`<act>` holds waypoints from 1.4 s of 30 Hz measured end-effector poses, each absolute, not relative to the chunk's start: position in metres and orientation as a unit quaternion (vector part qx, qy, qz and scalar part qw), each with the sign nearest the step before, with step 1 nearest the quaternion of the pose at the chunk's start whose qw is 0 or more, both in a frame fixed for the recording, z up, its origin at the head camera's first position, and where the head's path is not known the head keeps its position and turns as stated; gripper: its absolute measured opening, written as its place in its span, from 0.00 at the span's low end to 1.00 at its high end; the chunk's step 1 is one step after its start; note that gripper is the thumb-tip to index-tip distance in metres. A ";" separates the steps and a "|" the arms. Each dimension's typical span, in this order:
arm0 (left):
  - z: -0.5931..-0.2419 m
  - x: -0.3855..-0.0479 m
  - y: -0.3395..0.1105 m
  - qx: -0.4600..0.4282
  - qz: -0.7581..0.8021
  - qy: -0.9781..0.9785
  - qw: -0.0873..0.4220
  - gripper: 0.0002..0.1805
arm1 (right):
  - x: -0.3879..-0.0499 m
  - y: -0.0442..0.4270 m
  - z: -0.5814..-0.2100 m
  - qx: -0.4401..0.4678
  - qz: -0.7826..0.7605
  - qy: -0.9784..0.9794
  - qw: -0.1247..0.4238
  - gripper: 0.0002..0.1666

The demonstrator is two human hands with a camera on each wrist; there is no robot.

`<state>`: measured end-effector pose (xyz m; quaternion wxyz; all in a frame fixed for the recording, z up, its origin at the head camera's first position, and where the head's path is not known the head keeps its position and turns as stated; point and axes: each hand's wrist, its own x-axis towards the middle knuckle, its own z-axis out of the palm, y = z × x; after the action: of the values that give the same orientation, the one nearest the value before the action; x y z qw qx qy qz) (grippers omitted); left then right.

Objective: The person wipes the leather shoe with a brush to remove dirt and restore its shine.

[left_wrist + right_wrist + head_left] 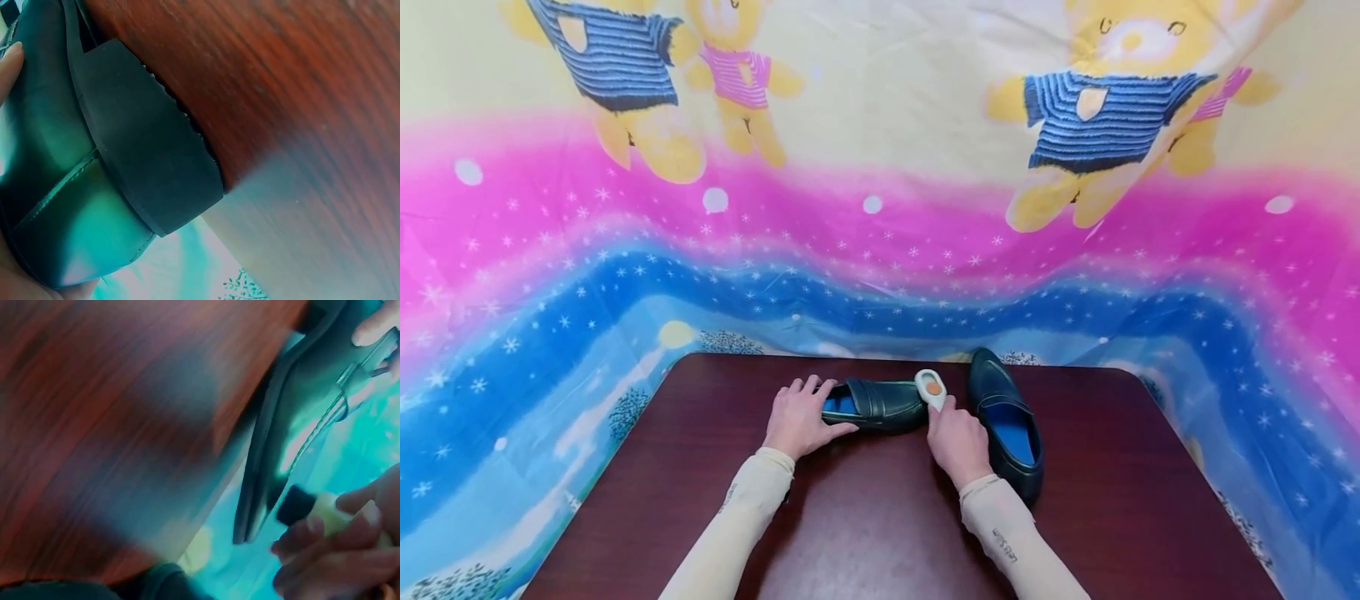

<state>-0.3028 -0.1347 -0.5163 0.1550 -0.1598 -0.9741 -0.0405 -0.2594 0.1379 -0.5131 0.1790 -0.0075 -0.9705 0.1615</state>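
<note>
A black leather loafer (891, 404) with a blue insole lies sideways on the table, toe to the right. My left hand (797, 417) grips it at the heel end, thumb on the near side and fingers across the far side. In the left wrist view the heel block (150, 137) looks slightly raised at its edge. My right hand (958, 442) holds a small white-handled tool (930, 388) with a rounded head and an orange-brown oval. In the right wrist view a dark pad (295, 505) on it is close to the toe; contact cannot be told.
The matching black loafer (996, 387) stands to the right of my right hand, toe toward the back edge. Both are on a dark red-brown wooden table (865, 533). A patterned cloth with bears (880, 275) hangs behind and around the table.
</note>
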 end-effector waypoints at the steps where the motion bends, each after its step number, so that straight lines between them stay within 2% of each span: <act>1: -0.517 -0.303 -0.134 -0.159 -0.039 -0.974 0.156 0.51 | -0.259 0.136 -0.512 0.003 0.173 -0.970 0.173 0.22; 7: -0.518 -0.304 -0.136 -0.158 -0.034 -0.973 0.163 0.51 | -0.261 0.113 -0.505 0.089 0.277 -0.951 0.107 0.29; 11: -0.517 -0.303 -0.135 -0.160 -0.031 -0.975 0.154 0.52 | -0.263 0.103 -0.507 0.120 0.298 -0.942 0.097 0.30; 16: -0.516 -0.303 -0.134 -0.155 -0.031 -0.975 0.153 0.52 | -0.266 0.108 -0.509 0.119 0.293 -0.943 0.099 0.30; 22: -0.515 -0.302 -0.134 -0.157 -0.037 -0.976 0.148 0.51 | -0.268 0.132 -0.517 0.045 0.194 -0.966 0.166 0.29; 25: -0.514 -0.301 -0.133 -0.156 -0.040 -0.976 0.145 0.51 | -0.268 0.140 -0.517 0.018 0.175 -0.968 0.177 0.29; 38: -0.516 -0.301 -0.130 -0.149 -0.034 -0.979 0.132 0.51 | -0.267 0.144 -0.512 0.031 0.192 -0.970 0.143 0.30; 40: -0.515 -0.301 -0.131 -0.145 -0.033 -0.980 0.132 0.52 | -0.265 0.141 -0.511 0.054 0.220 -0.966 0.123 0.30; 42: -0.514 -0.302 -0.131 -0.143 -0.034 -0.981 0.130 0.52 | -0.263 0.137 -0.508 0.082 0.274 -0.955 0.075 0.31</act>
<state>-0.3020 -0.1309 -0.5139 0.1302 -0.1427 -0.9806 -0.0339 -0.2627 0.1369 -0.5081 0.0751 0.0822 -0.9552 0.2742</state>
